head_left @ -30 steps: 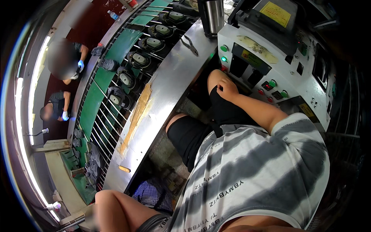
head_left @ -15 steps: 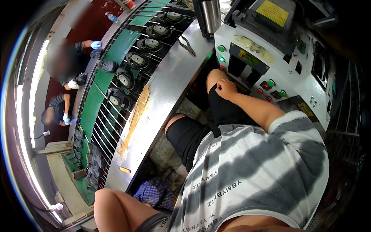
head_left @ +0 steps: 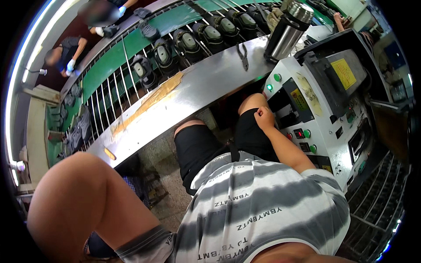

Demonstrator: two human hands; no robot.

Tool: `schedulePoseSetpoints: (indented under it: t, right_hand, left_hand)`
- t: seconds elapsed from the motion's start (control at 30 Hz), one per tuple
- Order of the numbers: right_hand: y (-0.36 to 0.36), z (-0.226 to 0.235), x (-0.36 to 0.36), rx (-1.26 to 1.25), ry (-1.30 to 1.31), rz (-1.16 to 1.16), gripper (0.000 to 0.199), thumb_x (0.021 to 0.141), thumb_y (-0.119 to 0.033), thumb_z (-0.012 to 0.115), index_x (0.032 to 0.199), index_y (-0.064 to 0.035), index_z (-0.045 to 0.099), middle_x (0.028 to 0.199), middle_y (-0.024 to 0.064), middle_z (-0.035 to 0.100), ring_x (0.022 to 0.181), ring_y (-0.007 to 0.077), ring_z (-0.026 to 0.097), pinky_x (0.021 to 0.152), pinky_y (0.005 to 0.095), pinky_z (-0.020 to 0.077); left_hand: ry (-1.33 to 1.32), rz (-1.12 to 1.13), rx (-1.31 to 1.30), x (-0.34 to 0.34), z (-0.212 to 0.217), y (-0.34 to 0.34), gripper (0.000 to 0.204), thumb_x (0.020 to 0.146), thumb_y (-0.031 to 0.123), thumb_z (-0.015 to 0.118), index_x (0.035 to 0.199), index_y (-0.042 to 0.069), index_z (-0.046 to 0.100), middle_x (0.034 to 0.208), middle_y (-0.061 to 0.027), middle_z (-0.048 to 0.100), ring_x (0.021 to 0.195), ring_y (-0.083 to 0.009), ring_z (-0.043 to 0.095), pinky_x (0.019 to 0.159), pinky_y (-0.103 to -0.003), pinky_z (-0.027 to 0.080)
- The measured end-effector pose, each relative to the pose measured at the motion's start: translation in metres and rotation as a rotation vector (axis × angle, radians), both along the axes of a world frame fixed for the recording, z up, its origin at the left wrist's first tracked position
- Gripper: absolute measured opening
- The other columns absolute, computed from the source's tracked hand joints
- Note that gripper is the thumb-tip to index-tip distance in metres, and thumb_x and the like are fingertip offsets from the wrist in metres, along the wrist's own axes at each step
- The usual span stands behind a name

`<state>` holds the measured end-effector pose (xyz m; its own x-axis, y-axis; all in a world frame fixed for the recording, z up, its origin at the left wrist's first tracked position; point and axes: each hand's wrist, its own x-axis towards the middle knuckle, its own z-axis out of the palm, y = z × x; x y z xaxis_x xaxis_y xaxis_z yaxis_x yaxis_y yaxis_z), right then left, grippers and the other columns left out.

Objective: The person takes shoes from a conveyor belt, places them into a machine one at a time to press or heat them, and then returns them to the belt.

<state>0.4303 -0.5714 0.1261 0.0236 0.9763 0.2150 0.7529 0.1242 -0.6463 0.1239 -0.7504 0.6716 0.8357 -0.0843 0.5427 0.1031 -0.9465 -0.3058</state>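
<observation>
My right hand (head_left: 265,118) rests on my right thigh beside the white machine (head_left: 285,72), fingers curled in with nothing visible in them. My left arm is bent sharply, its elbow large at the lower left; the left hand is out of view. Ahead of my knees runs a shiny metal ledge (head_left: 197,94), with a long strip of torn brown tape (head_left: 151,103) on it. Pliers (head_left: 242,57) lie on the ledge next to a steel thermos (head_left: 289,33). A small yellow-handled tool (head_left: 110,154) lies at its left end.
Past the ledge, dark shoe pieces (head_left: 186,44) sit in a row on a roller conveyor (head_left: 118,83) with green belting. Green buttons (head_left: 307,133) stud the machine front. Two people in gloves are beyond the conveyor. Another person's hand (head_left: 338,19) shows at the far right.
My view has turned, so the machine and ledge sit differently in it. My left elbow has come up larger at the lower left. My right hand stays on the thigh.
</observation>
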Motion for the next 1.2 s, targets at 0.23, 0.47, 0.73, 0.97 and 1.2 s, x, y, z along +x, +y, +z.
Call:
schedulePoseSetpoints:
  t: [0.23, 0.47, 0.73, 0.97, 1.2]
  right_hand:
    - [0.004, 0.003, -0.008, -0.103, 0.007, 0.007, 0.015, 0.073, -0.019, 0.066, 0.068, -0.0097, 0.056, 0.072, 0.0100, 0.060, 0.070, 0.0326, 0.059, 0.060, 0.0429, 0.0463]
    - [0.006, 0.007, -0.007, -0.013, 0.007, -0.006, 0.016, 0.072, -0.016, 0.067, 0.066, -0.0079, 0.054, 0.065, 0.0099, 0.056, 0.062, 0.0314, 0.056, 0.055, 0.0423, 0.0445]
    - [0.007, 0.006, -0.011, -0.072, 0.039, 0.024, 0.018, 0.073, -0.020, 0.067, 0.069, -0.0077, 0.055, 0.067, 0.0117, 0.056, 0.064, 0.0323, 0.056, 0.058, 0.0426, 0.0451]
    - [0.009, -0.002, -0.003, -0.089, 0.025, -0.035, 0.016, 0.072, -0.019, 0.067, 0.069, -0.0079, 0.056, 0.069, 0.0091, 0.058, 0.065, 0.0303, 0.058, 0.057, 0.0417, 0.0456]
    - [0.005, -0.002, 0.000, -0.071, 0.044, -0.006, 0.016, 0.073, -0.017, 0.065, 0.069, -0.0081, 0.053, 0.068, 0.0098, 0.055, 0.064, 0.0307, 0.056, 0.056, 0.0421, 0.0439]
  left_hand:
    - [0.038, 0.049, 0.014, 0.007, 0.008, -0.013, 0.014, 0.089, 0.006, 0.055, 0.102, 0.001, 0.059, 0.088, -0.0071, 0.063, 0.082, -0.0155, 0.060, 0.076, -0.029, 0.047]
    - [0.050, 0.067, -0.015, 0.004, 0.014, -0.007, 0.012, 0.090, 0.006, 0.054, 0.100, 0.001, 0.059, 0.087, -0.0068, 0.063, 0.081, -0.0153, 0.060, 0.075, -0.028, 0.047]
    - [0.040, 0.111, -0.037, 0.006, 0.004, -0.007, 0.011, 0.090, 0.007, 0.053, 0.097, 0.002, 0.059, 0.085, -0.0064, 0.062, 0.079, -0.0151, 0.059, 0.073, -0.028, 0.047]
    - [0.057, 0.074, -0.020, 0.007, 0.009, 0.002, 0.010, 0.090, 0.007, 0.053, 0.095, 0.002, 0.059, 0.084, -0.0062, 0.062, 0.077, -0.0148, 0.059, 0.072, -0.028, 0.047]
    - [0.044, 0.066, -0.011, 0.006, -0.003, 0.014, 0.010, 0.091, 0.008, 0.052, 0.094, 0.002, 0.059, 0.082, -0.0059, 0.062, 0.076, -0.0146, 0.059, 0.070, -0.028, 0.047]
